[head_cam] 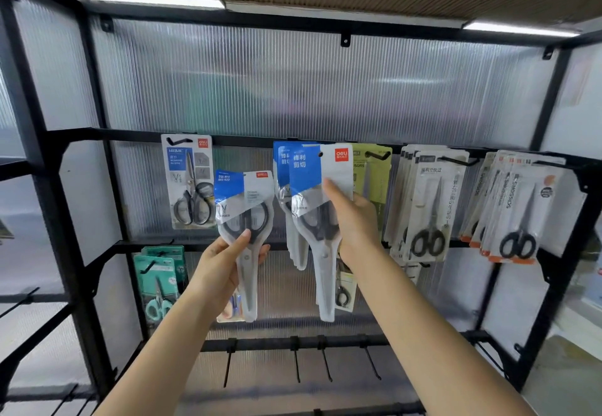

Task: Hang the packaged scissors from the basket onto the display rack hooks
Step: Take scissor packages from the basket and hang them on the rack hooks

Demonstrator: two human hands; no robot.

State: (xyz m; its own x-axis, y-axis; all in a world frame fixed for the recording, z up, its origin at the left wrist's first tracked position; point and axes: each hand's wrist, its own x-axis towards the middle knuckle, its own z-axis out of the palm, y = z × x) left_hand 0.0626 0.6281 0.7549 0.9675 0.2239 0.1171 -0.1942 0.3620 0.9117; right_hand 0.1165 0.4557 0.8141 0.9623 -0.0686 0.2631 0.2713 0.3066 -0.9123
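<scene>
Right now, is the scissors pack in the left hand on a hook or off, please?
Off: the left hand holds the scissors pack below the top rail, no hook through it.

Both arms reach up, left hand (224, 262) and right hand (353, 220) each with fingers curled, gripping.

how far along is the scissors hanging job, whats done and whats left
Done: blue-and-white packs already hang on the middle hook, with other scissors packs on neighbouring hooks. In hand: the right hand holds a pack up at that middle hook; whether its hole is on the hook is unclear. The left hand grips another pack, not yet hung. Left: that pack at least; the basket is out of view.
</scene>
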